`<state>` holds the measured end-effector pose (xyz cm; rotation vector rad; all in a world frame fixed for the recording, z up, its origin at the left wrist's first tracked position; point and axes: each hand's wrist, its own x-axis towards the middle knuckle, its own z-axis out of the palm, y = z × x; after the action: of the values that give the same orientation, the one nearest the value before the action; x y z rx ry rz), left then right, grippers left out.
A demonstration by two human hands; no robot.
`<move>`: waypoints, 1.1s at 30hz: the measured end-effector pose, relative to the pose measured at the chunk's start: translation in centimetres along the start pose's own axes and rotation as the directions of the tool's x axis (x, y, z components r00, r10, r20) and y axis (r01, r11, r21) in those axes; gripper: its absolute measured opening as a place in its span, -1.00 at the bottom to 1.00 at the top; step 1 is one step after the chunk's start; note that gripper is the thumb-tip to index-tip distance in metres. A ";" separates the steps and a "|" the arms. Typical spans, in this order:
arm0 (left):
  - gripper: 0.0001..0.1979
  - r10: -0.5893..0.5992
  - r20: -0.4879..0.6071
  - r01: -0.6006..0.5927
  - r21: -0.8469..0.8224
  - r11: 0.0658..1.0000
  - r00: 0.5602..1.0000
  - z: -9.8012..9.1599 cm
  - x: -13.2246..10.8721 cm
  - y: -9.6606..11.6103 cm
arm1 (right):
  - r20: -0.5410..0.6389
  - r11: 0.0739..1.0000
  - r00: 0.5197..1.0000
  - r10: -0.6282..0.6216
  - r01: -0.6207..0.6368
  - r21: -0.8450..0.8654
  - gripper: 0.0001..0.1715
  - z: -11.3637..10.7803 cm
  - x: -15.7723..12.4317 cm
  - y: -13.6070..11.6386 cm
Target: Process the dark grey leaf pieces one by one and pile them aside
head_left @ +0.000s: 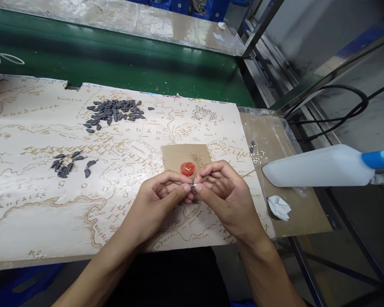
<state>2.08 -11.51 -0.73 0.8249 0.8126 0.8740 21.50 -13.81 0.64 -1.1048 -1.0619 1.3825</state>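
Head view: left hand point(156, 205) and right hand point(227, 196) grip a dark sunflower seed point(192, 186) between their fingertips, long axis level, pale tip pointing right; a red cap point(187, 169) sits just above on cardboard point(173, 157); a white plastic bottle point(316, 166) lies rightward.

Belt: green conveyor belt point(109, 55), upper left
Crates: blue crates point(182, 6), top edge
Frame: metal frame point(262, 25), upper right
Floor: grey floor point(355, 238), lower right

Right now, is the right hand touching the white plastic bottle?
Apart: the head view shows map paper between the right hand and the white plastic bottle.
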 end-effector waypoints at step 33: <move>-0.78 0.273 -0.306 -0.096 0.487 0.868 0.912 -4.1 -0.9 2.5 | -0.164 0.915 0.945 -0.282 0.213 -0.344 -0.81 -1.2 2.2 -3.6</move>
<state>-2.60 -10.25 -0.18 1.1966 1.3226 1.0437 23.25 -11.28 3.80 -1.2693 -1.2514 0.8860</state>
